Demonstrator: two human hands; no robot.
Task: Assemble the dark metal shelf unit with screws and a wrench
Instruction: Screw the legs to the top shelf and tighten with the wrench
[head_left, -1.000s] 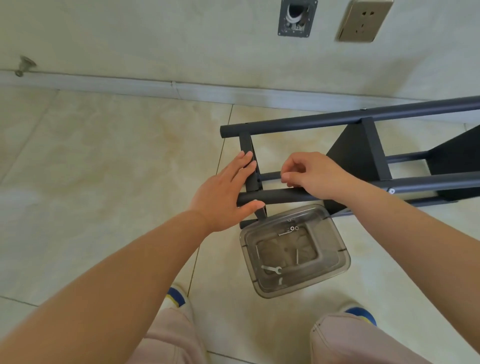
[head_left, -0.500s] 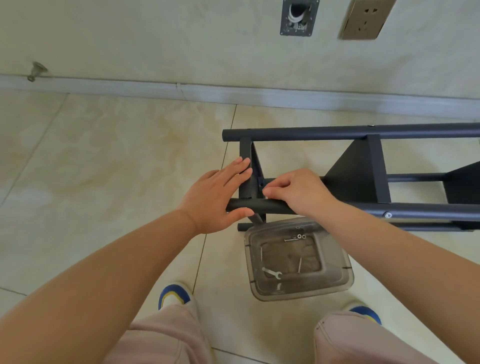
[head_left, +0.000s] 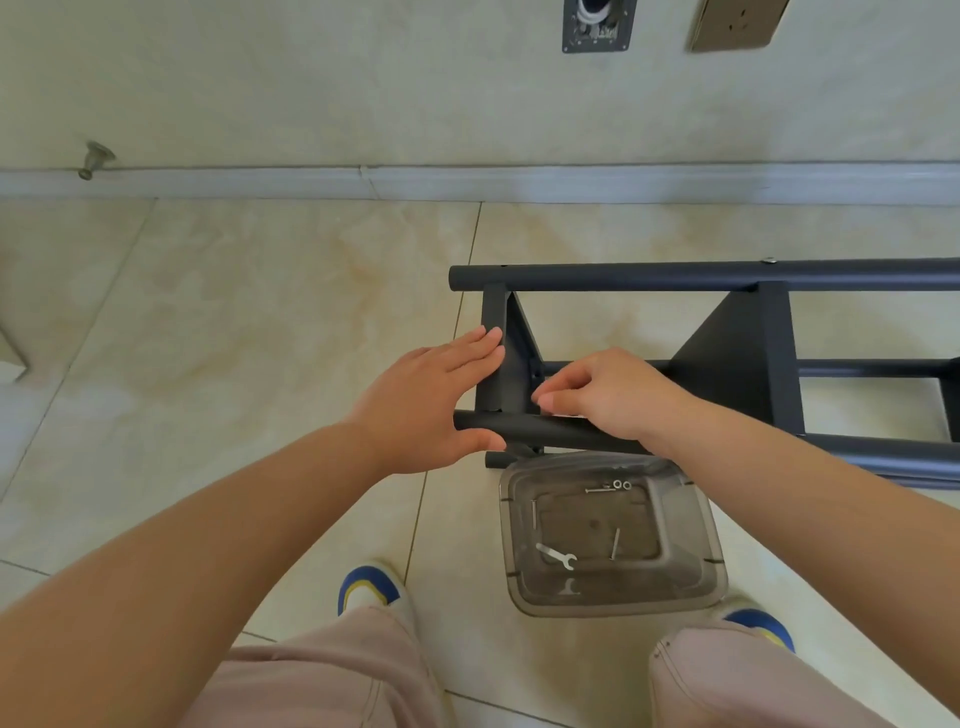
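Observation:
The dark metal shelf frame (head_left: 675, 275) lies on its side on the tiled floor, its left end in front of me. My left hand (head_left: 431, 400) presses straight fingers against the end cross-piece (head_left: 511, 364), with the thumb under the near tube (head_left: 545, 434). My right hand (head_left: 613, 400) rests on that tube. Its thumb and curled fingers pinch a small pale part, apparently a screw, beside a hole in the end piece. A silver wrench (head_left: 557, 555), loose screws (head_left: 615, 543) and washers (head_left: 622, 485) lie in a clear plastic container (head_left: 696, 587).
The container sits on the floor between my feet, just below the near tube. A wall with a skirting board (head_left: 363, 179) runs behind the frame. A socket (head_left: 735, 23) and a grey wall plate (head_left: 597, 23) are above. Open tiled floor (head_left: 234, 338) lies to the left.
The frame has levelled out and come lower in view. My right hand slid left along the near tube to the end cross-piece. My left hand stayed on the frame's end.

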